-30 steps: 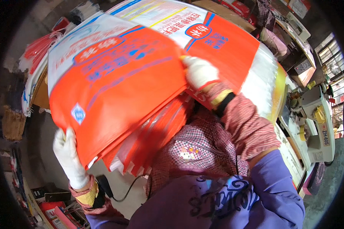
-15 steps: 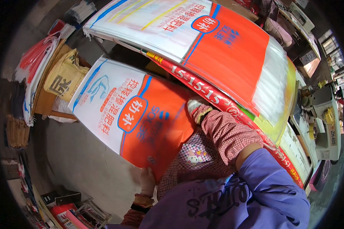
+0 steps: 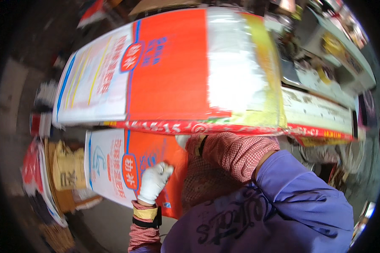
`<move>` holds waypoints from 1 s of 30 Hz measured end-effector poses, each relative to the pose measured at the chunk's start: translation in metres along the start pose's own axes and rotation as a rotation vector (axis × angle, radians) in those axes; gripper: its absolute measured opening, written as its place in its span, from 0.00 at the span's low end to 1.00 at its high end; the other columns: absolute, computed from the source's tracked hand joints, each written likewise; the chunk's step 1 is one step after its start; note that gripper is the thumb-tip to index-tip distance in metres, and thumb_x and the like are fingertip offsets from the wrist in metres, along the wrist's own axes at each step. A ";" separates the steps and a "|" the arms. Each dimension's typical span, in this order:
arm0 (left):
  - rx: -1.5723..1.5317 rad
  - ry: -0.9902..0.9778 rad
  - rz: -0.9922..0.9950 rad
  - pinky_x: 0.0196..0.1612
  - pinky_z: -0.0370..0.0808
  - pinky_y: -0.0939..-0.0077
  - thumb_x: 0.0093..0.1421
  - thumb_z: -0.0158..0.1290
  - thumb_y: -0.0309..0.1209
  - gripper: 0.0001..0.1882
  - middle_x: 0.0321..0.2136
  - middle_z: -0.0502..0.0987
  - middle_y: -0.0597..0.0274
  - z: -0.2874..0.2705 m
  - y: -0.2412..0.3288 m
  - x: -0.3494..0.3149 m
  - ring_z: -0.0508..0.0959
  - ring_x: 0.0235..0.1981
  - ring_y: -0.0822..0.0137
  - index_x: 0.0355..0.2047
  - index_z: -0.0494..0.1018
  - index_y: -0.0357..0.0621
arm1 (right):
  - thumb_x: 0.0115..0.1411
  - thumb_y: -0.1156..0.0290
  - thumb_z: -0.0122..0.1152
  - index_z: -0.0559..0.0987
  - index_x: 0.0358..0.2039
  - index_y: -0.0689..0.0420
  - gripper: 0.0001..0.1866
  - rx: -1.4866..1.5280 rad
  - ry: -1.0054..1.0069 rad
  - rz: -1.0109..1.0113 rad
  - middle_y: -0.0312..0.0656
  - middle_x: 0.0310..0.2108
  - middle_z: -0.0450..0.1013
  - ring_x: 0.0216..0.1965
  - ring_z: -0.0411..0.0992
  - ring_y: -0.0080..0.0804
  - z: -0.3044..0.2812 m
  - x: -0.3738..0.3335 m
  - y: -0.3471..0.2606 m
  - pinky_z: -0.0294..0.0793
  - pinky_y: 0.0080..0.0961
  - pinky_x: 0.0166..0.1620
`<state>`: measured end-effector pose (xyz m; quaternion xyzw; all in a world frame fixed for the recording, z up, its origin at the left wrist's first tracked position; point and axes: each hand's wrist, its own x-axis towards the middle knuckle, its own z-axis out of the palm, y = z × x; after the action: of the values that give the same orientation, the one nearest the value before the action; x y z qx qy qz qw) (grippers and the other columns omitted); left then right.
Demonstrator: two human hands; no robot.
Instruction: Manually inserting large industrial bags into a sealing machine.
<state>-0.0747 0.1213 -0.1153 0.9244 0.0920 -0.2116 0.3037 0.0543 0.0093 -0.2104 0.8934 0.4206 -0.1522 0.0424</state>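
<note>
Behind the hands the room was dim and crowded, with a pale machine (image 3: 348, 55) far to the right and a yellow bag (image 3: 69, 168) left of the left hand (image 3: 155, 181). A wide pile (image 3: 171, 80) of sacks stood just beyond both hands, its red edge (image 3: 164, 127) facing them.

The left hand was over the lower sack (image 3: 131, 198), its fingers curled inward; I could not tell whether they pinched it. The right hand (image 3: 181, 140) was mostly hidden at the pile's edge, so its grip could not be told.

In my judgement, the sack could fold or catch, if it rubbed against that edge, or slide down, if both hands held it too loosely.

It looked flat and smooth: white left of the left hand, orange under it, with a blue band between and a blue-rimmed badge beside the fingers.
</note>
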 end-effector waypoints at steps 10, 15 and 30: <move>0.410 0.538 0.807 0.36 0.69 0.65 0.50 0.51 0.31 0.09 0.26 0.73 0.48 -0.018 0.242 0.161 0.73 0.33 0.49 0.28 0.72 0.37 | 0.46 0.61 0.56 0.78 0.34 0.55 0.16 0.105 -0.030 0.094 0.44 0.29 0.74 0.29 0.73 0.41 -0.023 -0.107 0.022 0.72 0.37 0.31; 0.305 0.205 0.756 0.33 0.69 0.62 0.50 0.50 0.30 0.07 0.29 0.72 0.49 -0.023 0.238 0.149 0.73 0.33 0.50 0.28 0.71 0.40 | 0.50 0.62 0.53 0.78 0.34 0.49 0.12 1.004 0.104 -0.246 0.39 0.33 0.74 0.39 0.71 0.38 -0.099 -0.182 0.092 0.70 0.36 0.39; 0.429 0.480 0.717 0.34 0.71 0.61 0.53 0.51 0.34 0.10 0.27 0.74 0.50 -0.037 0.252 0.202 0.74 0.32 0.51 0.29 0.73 0.40 | 0.55 0.65 0.50 0.77 0.32 0.59 0.12 1.645 0.720 0.334 0.38 0.22 0.74 0.20 0.71 0.23 -0.128 -0.221 0.171 0.71 0.19 0.26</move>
<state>0.1934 -0.0490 -0.0472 0.9624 -0.2107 0.1116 0.1303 0.0823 -0.2379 -0.0299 0.6846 0.0326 -0.1080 -0.7201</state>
